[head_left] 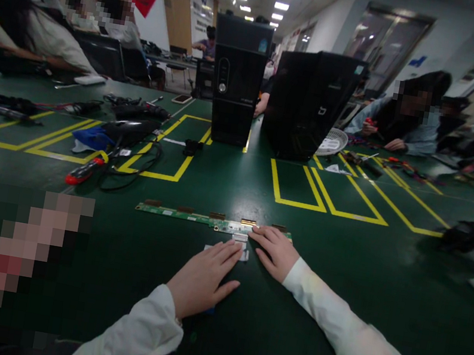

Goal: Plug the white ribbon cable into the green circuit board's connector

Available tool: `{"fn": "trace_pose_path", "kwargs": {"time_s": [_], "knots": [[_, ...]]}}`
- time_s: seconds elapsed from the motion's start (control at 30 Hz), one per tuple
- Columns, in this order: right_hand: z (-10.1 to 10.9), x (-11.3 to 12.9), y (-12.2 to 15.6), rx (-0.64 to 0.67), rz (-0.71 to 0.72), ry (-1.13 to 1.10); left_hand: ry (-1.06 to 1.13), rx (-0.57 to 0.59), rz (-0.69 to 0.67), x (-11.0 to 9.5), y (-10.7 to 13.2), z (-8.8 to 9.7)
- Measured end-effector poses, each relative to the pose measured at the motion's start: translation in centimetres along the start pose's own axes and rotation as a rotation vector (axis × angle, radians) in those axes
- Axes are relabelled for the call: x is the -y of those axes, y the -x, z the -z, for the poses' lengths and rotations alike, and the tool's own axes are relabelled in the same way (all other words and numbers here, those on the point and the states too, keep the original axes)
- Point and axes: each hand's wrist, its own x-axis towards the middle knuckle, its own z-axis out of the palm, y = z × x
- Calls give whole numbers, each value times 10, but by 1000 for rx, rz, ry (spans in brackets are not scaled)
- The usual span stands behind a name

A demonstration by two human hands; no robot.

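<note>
A long, narrow green circuit board (185, 215) with brown tabs along its far edge lies crosswise on the dark green table. My right hand (276, 254) rests on the board's right part, fingers stretched out and apart. Nearer to me, my left hand (204, 278) lies palm down, its fingertips on a small whitish flat piece (244, 256) that meets the board's middle. Fingers hide much of that piece, so I cannot tell its kind. The left thumb stands apart from the other fingers. A bit of something blue peeks out beneath the left hand.
Two black computer towers (239, 81) stand beyond the board. Left of it lie a red-and-black screwdriver (86, 171) and black cables (156, 158). A white basket (332, 142) sits beside the right tower. Yellow tape marks rectangles on the table. A co-worker (406, 118) sits across at right.
</note>
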Motion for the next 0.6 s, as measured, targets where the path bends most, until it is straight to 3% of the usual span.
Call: {"fn": "trace_pose_path", "kwargs": {"time_s": [0.6], "knots": [[1,0,0,-2,7,-32,-11,-49,12,2,-5,-6]]}}
